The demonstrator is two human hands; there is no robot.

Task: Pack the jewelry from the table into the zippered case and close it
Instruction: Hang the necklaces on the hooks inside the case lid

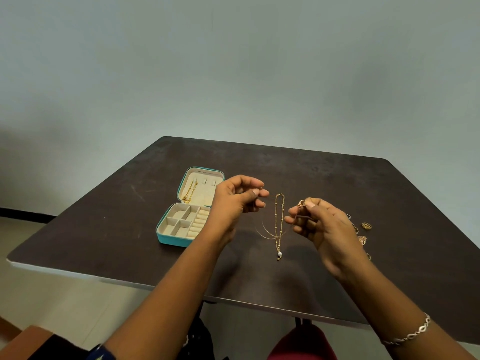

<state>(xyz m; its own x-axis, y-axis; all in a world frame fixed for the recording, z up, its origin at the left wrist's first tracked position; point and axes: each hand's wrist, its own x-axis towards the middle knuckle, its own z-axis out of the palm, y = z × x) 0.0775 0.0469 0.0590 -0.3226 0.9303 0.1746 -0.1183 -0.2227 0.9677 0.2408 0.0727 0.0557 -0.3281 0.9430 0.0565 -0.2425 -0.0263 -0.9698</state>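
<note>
Hands apart: left hand (233, 201) and right hand (324, 227) each tight on one end of a thin chain (268, 237).

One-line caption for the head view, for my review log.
The left hand and right hand hold a thin chain between them over the table, open teal case alongside, pearl necklace lying beneath.
</note>
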